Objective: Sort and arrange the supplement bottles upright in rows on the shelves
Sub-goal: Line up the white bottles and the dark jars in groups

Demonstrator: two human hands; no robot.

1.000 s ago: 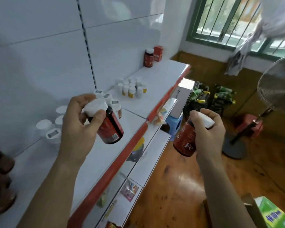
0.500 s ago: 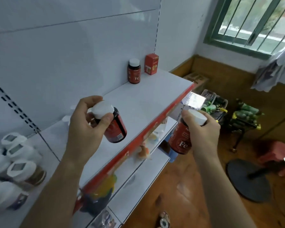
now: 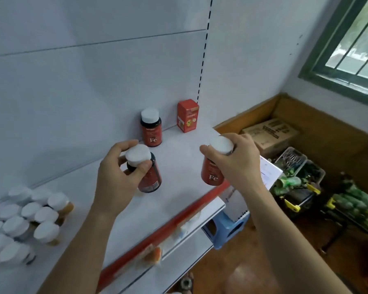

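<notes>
We hold a supplement bottle in each hand over the white shelf with the red front edge (image 3: 179, 158). Our left grip (image 3: 117, 179), at centre frame, is clamped by thumb and fingers round the white cap of a dark red-labelled bottle (image 3: 151, 179), which tilts with its base toward the lower right; we cannot tell whether it touches the shelf. Our right grip (image 3: 236, 164), right of centre, is curled round the white cap of a second red "Fe" bottle (image 3: 210, 175), held nearly upright above the shelf's front edge.

Behind them, against the back panel, a third red "Fe" bottle with a white cap (image 3: 151, 130) stands upright, and a small red carton (image 3: 188, 115) stands just beside it to the right. At lower left, a cluster of white-capped bottles (image 3: 30, 221) stands packed in rows on the same shelf. At the right of the frame, a brown cardboard box (image 3: 270, 132) sits on the floor, and a blue plastic stool (image 3: 227, 225) stands below the shelf end.
</notes>
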